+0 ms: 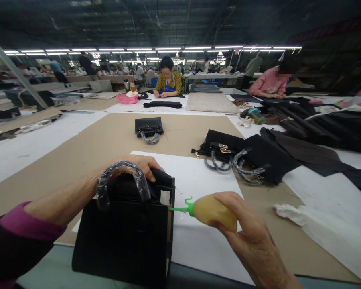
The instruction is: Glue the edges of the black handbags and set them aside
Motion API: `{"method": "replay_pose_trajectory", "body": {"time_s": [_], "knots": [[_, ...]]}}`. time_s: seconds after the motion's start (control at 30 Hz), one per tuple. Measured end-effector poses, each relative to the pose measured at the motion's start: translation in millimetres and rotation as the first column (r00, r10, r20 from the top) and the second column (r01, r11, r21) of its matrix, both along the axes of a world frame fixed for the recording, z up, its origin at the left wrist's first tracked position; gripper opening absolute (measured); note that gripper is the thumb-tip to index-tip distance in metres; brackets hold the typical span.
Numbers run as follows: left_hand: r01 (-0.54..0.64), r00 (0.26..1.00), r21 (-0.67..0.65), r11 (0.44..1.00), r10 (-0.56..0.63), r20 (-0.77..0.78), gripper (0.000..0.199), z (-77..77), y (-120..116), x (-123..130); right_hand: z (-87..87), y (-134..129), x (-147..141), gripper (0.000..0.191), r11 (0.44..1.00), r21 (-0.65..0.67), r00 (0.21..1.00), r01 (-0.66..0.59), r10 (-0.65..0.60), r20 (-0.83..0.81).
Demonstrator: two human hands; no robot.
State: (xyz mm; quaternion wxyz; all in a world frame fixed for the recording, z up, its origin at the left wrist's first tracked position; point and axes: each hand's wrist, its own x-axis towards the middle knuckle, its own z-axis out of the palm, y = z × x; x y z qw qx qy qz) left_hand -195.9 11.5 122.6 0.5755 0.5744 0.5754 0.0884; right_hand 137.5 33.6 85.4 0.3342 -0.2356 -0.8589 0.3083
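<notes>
Black handbag: [123,241] at 7 o'clock, lower part overlapping the desk's [60,263] near edge in view
Left hand: [141,163] at 8 o'clock, on the bag's top, behind the wrapped handle [124,165]; grip partly hidden, cannot tell if closed
Right hand: [249,228] between 4 and 5, grip clamped round the squeeze bottle [212,209]
Green nozzle: [180,208] tip at the bag's side edge
Gap: white sheet [198,241] between bag and right hand
Right-side limit: two bags [267,156] at 3 o'clock
</notes>
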Motion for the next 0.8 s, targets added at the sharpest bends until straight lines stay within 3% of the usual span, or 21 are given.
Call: {"method": "replay_pose_trajectory", "body": {"time_s": [0.37, 0.6, 0.8], "knots": [[-0.027, 0.995, -0.051, 0.998, 0.032, 0.098, 0.035, -2.0, -3.1, 0.9, -13.4, -17.7, 13.1, 0.030, 0.991, -0.072, 0.984, -0.109, 0.118, 0.130], [0.010, 1.000, -0.017, 1.000, -0.010, 0.007, 0.034, 1.7, -2.4, 4.0, -25.4, -23.3, 20.2, 0.039, 0.984, -0.102, 0.966, -0.144, 0.162, 0.203], [0.063, 0.979, 0.105, 0.993, -0.041, -0.198, 0.034, 14.4, -10.5, 15.7, -27.5, -28.3, 24.3, 0.038, 0.980, -0.150, 0.961, -0.129, 0.161, 0.226]]}}
